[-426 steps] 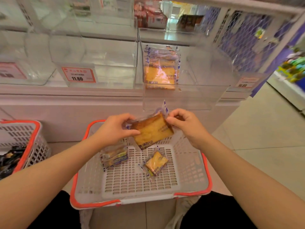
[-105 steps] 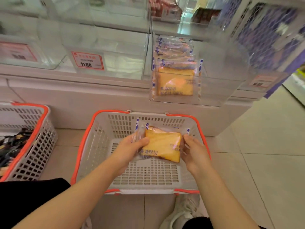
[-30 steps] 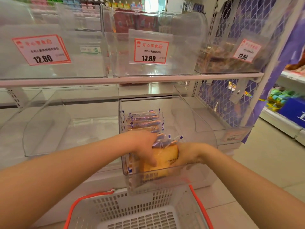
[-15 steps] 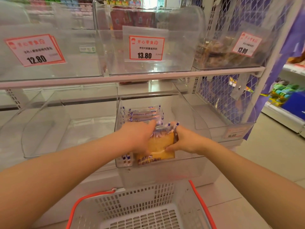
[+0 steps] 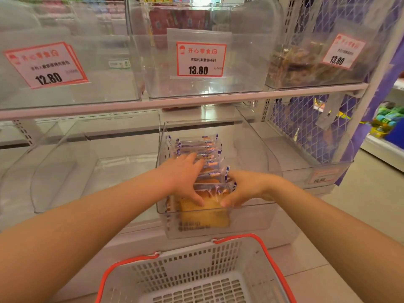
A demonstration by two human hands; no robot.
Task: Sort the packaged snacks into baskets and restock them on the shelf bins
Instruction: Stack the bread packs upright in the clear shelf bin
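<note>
1. Location: the front bread packet [image 5: 204, 212] stands upright at the front wall of the clear shelf bin [image 5: 258, 154], middle of the lower shelf. A row of matching packets [image 5: 196, 147] stands behind it, touching.
2. Left hand [image 5: 185, 178]: fingers reach over the row, thumb down on the front packet's top edge. It appears to pinch the top of the packet against the row; the fingertips are partly hidden.
3. Right hand [image 5: 247, 186]: fingers curl round the packet's upper right corner, inside the bin.
4. Handling, judged: the packet looks light and soft, a sponge-like slice in thin, glossy film. It should crush under firm squeezing, and the film may slip. Best hold is by the 2 side edges or the crimped seal at the top, not across the face.
5. Basket [image 5: 190, 278]: white with a red rim, on the floor below the bin; the visible part shows no packets.
6. Step, judged: seating the packet flush in the row.
7. Price tags [image 5: 200, 60] hang on the upper bins.
</note>
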